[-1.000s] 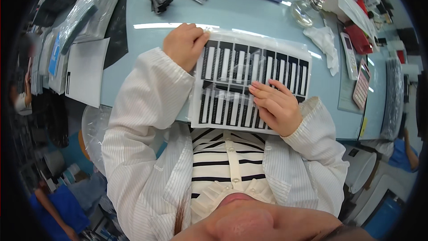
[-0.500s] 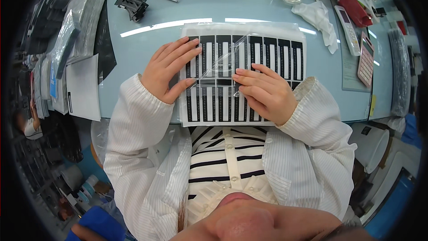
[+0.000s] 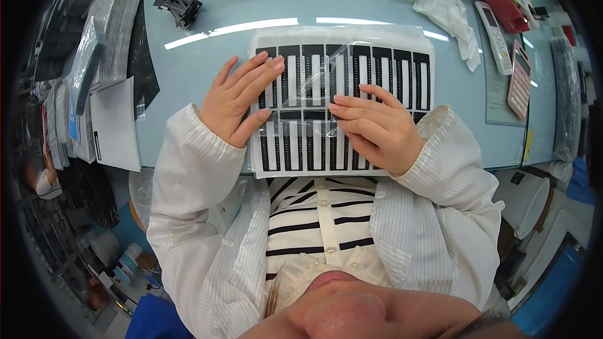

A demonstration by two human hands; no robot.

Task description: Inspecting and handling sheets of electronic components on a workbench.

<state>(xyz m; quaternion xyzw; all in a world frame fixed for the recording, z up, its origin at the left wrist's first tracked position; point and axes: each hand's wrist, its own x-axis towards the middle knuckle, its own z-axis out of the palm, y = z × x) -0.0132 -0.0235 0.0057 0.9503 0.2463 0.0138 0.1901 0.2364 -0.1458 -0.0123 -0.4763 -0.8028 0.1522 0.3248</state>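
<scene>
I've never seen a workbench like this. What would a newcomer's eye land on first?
Most likely the pale sheet with two rows of black strips at the near edge of the table, with the left hand spread at its left side and the right hand over its right half. Next, perhaps, the jumbled dark pile at the upper left, and the pink calculator off to the right.

White sheet (image 3: 315,153) of black frames (image 3: 314,54), flat beneath creased clear film (image 3: 314,94)
</scene>
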